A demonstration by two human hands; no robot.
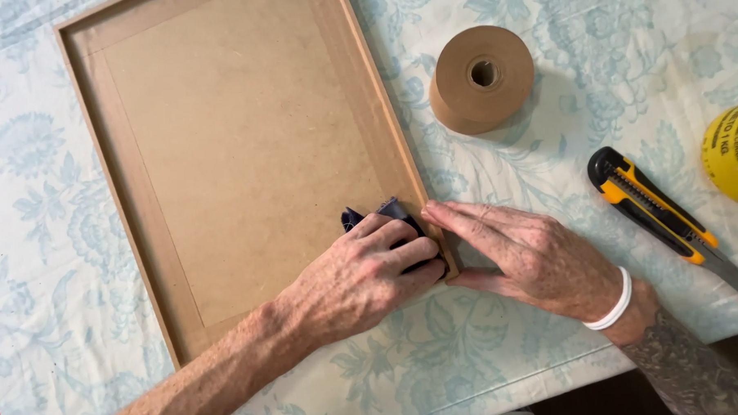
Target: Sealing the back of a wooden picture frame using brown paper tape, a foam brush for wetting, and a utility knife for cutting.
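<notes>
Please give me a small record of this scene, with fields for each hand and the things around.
left hand: presses a dark blue cloth on the brown fibreboard frame back
right hand: flat on the frame's corner, white wristband
tape: brown paper tape roll, lying apart
knife: yellow and black utility knife
surface: pale blue floral tablecloth

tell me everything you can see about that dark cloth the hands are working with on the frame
The dark cloth is a small navy or black piece of fabric, bunched up with a folded point sticking out above the knuckles. Most of it is hidden under the left hand, which presses it flat against the brown backing board of the wooden frame, near the frame's lower right corner. The right hand lies beside it, fingertips on the frame's edge. Its full size and weave cannot be made out.
</notes>
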